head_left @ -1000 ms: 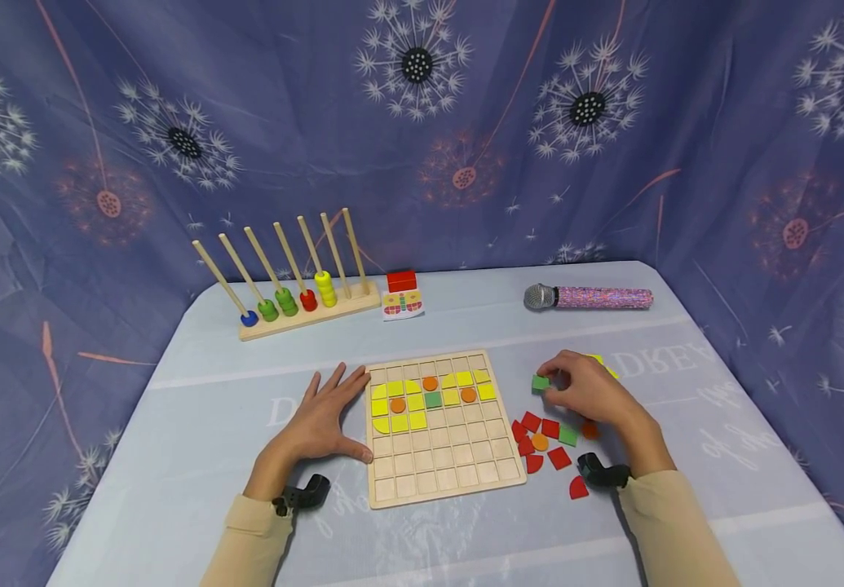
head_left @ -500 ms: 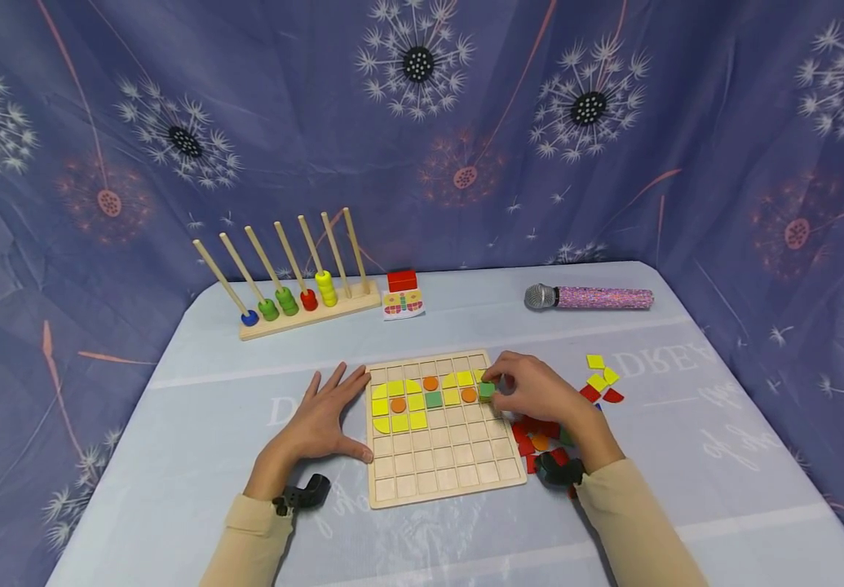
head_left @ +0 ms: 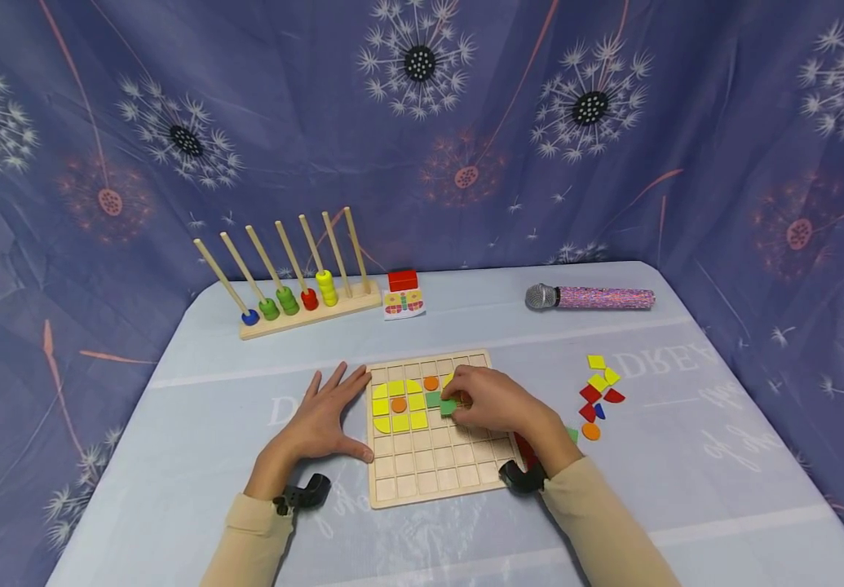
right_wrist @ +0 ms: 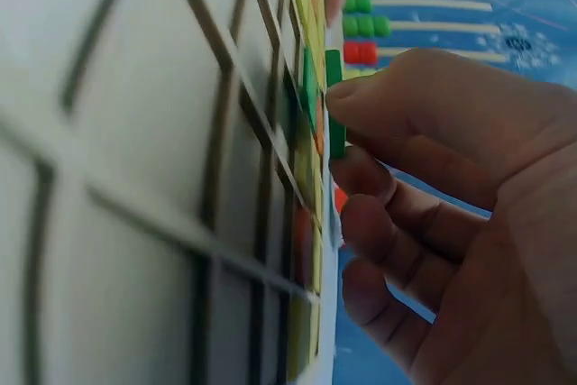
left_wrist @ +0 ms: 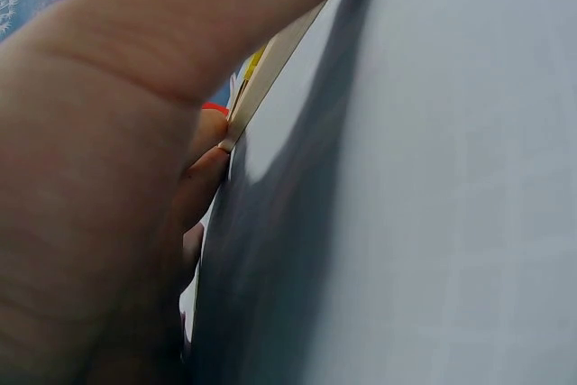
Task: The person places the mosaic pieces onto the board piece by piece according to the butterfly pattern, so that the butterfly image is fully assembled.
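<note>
A wooden grid board lies in the middle of the table. Yellow tiles, some orange discs and a green square tile sit in its upper cells. My right hand pinches another green square tile between thumb and fingers. That tile is just over the board, right beside the seated green one in the head view. My left hand lies with fingers spread against the board's left edge, fingertips and thumb touching it. The right hand hides the board's upper right tiles.
Loose yellow tiles, red pieces and an orange disc lie right of the board, some behind my right arm. Behind stand a peg rack with coloured beads, a butterfly pattern card at a red block, and a microphone.
My right hand has carried the green tile leftward from the loose pieces, over the board's right edge, to the cells near its middle. The left hand has stayed in place.
</note>
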The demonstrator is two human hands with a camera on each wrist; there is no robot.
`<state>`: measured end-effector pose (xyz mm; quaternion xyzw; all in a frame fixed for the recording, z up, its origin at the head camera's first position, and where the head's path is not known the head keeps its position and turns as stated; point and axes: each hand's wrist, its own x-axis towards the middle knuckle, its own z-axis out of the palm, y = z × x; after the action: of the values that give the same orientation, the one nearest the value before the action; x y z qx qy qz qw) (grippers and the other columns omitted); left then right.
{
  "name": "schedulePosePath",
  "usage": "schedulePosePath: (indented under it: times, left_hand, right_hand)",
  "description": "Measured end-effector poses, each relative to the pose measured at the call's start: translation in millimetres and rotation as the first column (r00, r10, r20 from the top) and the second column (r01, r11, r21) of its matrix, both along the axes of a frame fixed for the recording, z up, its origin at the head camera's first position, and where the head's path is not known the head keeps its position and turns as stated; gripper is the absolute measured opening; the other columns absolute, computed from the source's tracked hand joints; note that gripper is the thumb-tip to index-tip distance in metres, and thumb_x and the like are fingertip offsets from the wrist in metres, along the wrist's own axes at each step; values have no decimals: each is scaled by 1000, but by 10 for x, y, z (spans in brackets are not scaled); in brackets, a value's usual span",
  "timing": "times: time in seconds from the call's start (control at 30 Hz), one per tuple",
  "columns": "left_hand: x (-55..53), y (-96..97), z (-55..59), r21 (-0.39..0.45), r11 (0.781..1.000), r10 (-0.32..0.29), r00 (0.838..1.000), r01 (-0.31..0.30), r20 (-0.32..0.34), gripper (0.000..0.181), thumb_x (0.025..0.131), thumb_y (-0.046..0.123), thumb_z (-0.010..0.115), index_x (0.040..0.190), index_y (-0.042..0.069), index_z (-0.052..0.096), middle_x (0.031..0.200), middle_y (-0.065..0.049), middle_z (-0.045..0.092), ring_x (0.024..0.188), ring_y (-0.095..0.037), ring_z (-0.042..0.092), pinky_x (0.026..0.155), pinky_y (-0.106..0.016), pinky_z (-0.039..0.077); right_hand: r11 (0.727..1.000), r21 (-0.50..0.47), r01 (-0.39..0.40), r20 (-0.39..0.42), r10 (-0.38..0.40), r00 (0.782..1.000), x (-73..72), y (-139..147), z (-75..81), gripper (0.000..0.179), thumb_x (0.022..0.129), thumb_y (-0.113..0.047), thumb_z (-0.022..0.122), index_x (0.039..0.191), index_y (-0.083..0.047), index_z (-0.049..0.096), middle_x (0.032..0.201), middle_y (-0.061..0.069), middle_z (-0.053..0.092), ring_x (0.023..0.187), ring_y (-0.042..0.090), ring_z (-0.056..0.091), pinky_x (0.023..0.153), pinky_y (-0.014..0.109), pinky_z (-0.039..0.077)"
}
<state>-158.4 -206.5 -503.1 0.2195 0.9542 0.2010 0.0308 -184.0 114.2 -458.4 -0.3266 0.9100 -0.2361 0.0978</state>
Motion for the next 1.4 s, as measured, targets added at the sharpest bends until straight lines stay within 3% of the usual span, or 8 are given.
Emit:
schedulePosePath:
  times: [0.37,0.57,0.8,1.07,1.4]
  left_hand:
    - [-2,6,24,-4,1000,0,1000,0,6,133,44,86,68,153,20,30,157,3,23,145,-27,7,113,-55,-2]
    - [0,12,40,-5,1000,1,1000,-1,11,132,45,86,69,153,21,29,157,2,23,145,-26,6,113,-54,-2]
    - [-4,12,25,-6,1000,-5,1000,5,6,133,44,86,69,153,20,30,157,2,23,145,-27,7,113,-55,-2]
    - [-4,-1,2,-15,1000,-1,1000,2,13,134,43,87,68,153,20,30,157,2,23,146,-27,6,113,-56,-2]
    - [-14,-2,-12,-22,1000,0,1000,1,17,134,43,88,67,153,22,28,158,4,22,146,-25,5,113,-54,-3]
  right_hand:
    - [997,45,-60,-46,62,997,67,-149,-26,23,77,-16,71,100,-21,76,88,-11,55,70,6,49,63,24,43]
    - [997,48,-56,-55,58,997,99,-166,12,22,79,-18,72,101,-21,76,88,-11,56,71,7,49,65,25,43]
    - [999,39,-15,-49,17,999,100,-86,21,23,81,-19,70,103,-23,75,92,-12,59,73,7,50,66,25,44]
    - [999,1,49,-12,-49,999,84,132,3,20,83,-21,73,102,-23,75,93,-13,60,83,7,53,77,27,47]
    - [983,-67,171,16,-171,985,71,526,-15,20,83,-23,75,103,-19,75,87,-15,59,78,10,52,71,29,47]
